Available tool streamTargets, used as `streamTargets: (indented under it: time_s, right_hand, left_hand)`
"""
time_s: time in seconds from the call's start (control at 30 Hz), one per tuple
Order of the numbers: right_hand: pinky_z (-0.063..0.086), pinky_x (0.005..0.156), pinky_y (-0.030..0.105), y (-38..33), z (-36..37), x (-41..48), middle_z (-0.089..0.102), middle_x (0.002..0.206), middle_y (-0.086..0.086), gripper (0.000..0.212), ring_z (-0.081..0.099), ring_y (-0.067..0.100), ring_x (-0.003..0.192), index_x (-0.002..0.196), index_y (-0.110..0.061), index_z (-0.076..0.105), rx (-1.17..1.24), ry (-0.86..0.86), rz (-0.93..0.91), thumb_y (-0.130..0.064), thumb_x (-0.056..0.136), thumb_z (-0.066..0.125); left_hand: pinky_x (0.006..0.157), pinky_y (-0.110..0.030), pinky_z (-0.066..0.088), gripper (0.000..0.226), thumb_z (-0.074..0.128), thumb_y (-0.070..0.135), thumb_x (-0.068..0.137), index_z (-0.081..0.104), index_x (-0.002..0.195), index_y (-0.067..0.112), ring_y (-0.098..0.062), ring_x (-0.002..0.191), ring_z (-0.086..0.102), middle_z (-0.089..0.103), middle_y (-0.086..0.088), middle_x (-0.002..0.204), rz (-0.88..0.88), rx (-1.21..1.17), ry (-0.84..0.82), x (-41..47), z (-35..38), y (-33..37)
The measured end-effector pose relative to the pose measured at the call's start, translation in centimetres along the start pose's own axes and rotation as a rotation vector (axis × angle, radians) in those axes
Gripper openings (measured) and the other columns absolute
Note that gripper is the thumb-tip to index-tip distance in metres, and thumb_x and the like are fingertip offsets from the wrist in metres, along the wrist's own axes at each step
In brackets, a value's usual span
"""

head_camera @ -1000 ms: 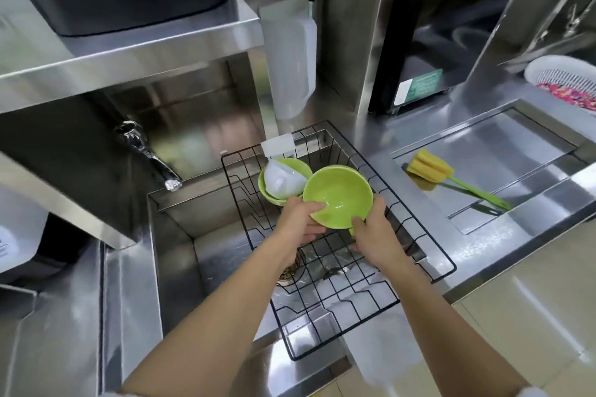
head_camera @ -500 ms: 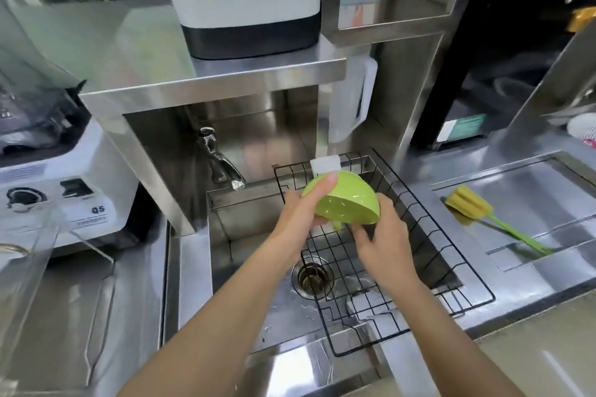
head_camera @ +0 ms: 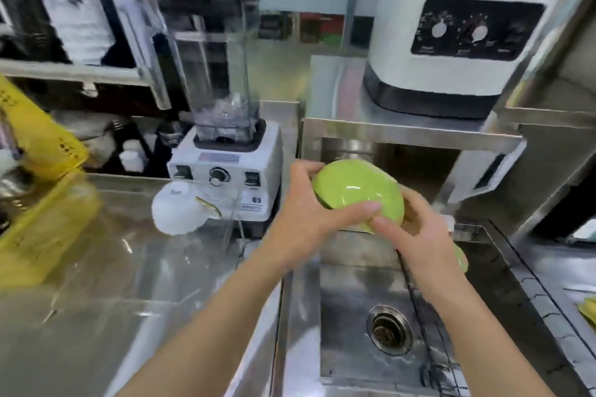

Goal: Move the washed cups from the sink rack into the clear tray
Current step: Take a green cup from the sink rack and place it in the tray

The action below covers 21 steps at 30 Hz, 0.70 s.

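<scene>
A green cup (head_camera: 358, 192) hangs upside down above the sink's left rim, gripped from the left by my left hand (head_camera: 306, 213) and from below right by my right hand (head_camera: 416, 235). The black wire rack (head_camera: 529, 287) lies over the sink's right half. A second green cup (head_camera: 461, 259) shows only as a sliver behind my right wrist. The clear tray (head_camera: 135, 251) rests on the counter to the left, with a white cup (head_camera: 177, 209) upside down at its far end.
A white blender (head_camera: 225, 167) stands just behind the tray. A yellow basket (head_camera: 42, 177) sits at the far left. The sink drain (head_camera: 390, 329) is below my hands. A white appliance (head_camera: 458, 51) stands on the steel shelf above the sink.
Both hands have lifted the green cup off the rack and carried it left, turned upside down. The view has swung left, bringing in the tray, blender and basket.
</scene>
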State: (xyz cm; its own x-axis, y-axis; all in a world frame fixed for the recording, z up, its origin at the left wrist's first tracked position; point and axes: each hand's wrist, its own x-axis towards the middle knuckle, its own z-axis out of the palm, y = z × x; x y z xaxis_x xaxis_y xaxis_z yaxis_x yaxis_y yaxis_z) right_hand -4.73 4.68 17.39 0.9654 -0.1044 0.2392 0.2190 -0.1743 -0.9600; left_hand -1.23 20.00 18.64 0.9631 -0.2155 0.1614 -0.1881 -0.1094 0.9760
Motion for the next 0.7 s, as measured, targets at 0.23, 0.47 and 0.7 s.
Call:
streamTargets:
  time_s: [0.23,0.47,0.7]
  right_hand:
    - [0.043,0.078,0.004,-2.2,11.6,2.2,0.057,0.104,-0.032,0.084,0.055,-0.013,0.099,0.101,-0.052,0.045,-0.14,-0.295,-0.161,-0.07,0.026,0.077]
    - [0.04,0.095,0.023,-3.9,22.8,4.8,0.051,0.116,-0.021,0.09,0.05,0.003,0.11,0.118,-0.04,0.038,-0.313,-0.637,-0.197,-0.04,0.044,0.088]
    - [0.039,0.078,0.009,-2.6,30.8,4.7,0.052,0.113,-0.012,0.087,0.051,0.006,0.103,0.122,-0.029,0.037,-0.395,-0.753,-0.133,-0.039,0.051,0.086]
  left_hand:
    - [0.077,-0.005,0.042,0.091,0.089,0.04,0.041,0.035,0.112,0.025,0.017,0.096,0.048,0.046,0.013,0.114,0.062,0.181,0.132,-4.2,-14.1,-0.1]
    - [0.076,-0.003,0.04,0.09,0.09,0.044,0.039,0.032,0.108,0.03,0.016,0.103,0.046,0.045,0.016,0.115,-0.049,0.341,0.279,-7.4,-24.8,-2.4]
    - [0.082,-0.028,0.047,0.09,0.087,0.047,0.045,0.033,0.112,0.024,-0.012,0.106,0.051,0.048,0.004,0.119,-0.305,0.502,0.24,-8.9,-31.8,-5.1]
